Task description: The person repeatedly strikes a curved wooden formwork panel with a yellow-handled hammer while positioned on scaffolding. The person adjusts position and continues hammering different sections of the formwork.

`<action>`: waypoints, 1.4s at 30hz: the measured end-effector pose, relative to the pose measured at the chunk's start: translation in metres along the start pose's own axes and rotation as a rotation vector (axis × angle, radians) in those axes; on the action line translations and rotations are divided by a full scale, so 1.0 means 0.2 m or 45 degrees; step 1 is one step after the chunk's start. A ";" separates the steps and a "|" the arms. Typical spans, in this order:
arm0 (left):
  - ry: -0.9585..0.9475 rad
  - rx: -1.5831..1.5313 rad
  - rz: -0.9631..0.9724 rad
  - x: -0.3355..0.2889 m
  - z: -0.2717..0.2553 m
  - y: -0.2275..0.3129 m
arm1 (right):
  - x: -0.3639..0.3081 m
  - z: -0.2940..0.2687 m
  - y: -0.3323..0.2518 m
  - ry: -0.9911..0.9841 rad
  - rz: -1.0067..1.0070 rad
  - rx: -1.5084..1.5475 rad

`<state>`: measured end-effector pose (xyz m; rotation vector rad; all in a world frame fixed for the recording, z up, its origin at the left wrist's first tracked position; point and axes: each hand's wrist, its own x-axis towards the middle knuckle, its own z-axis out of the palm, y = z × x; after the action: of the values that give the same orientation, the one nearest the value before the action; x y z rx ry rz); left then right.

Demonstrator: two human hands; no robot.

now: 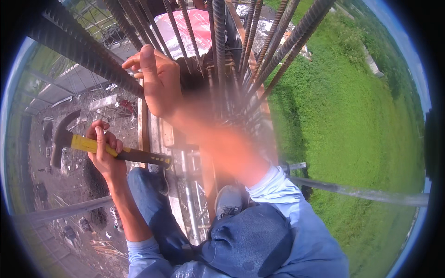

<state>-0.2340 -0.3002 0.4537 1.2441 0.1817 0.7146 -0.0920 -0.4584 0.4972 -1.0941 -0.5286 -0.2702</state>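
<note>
From far off, my left hand has its fingers wrapped around the hammer over on the left, while my right hand, past its blurry arm, has fingers loosely apart, and I can't tell if they touch the bumpy bar.

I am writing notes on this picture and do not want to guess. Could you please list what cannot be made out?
All in the head view:
Right hand: it covers part of the thick ribbed bar; whether they touch is unclear.
Right forearm: blurred.
Upright steel bars: upper ends cut off by the top edge.
Hammer: part of the handle is hidden by the left hand.
Ground debris: too small to identify.
</note>
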 end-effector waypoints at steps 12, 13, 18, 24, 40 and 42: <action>-0.504 0.502 0.528 0.19 0.63 0.33 | -1.08 -1.59 -0.01 0.923 0.489 -0.802; -0.564 0.514 0.555 0.17 0.67 0.32 | -1.12 -1.74 0.00 1.060 0.683 -0.764; -0.344 0.717 0.574 0.15 0.72 0.31 | -1.26 -2.30 0.17 0.917 0.884 -0.900; -0.331 0.969 0.648 0.22 0.65 0.32 | -1.26 -2.64 0.55 0.638 1.052 -1.025; -0.133 1.085 0.509 0.34 0.94 0.07 | -0.87 -2.87 1.50 0.045 1.247 -1.097; -0.131 1.108 0.504 0.36 0.94 0.07 | -0.80 -2.81 1.54 -0.131 1.233 -1.151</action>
<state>-0.0901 -0.4064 0.5490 2.1841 0.1673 0.9488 0.0678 -0.8330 -0.0233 -2.1114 0.1215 0.4561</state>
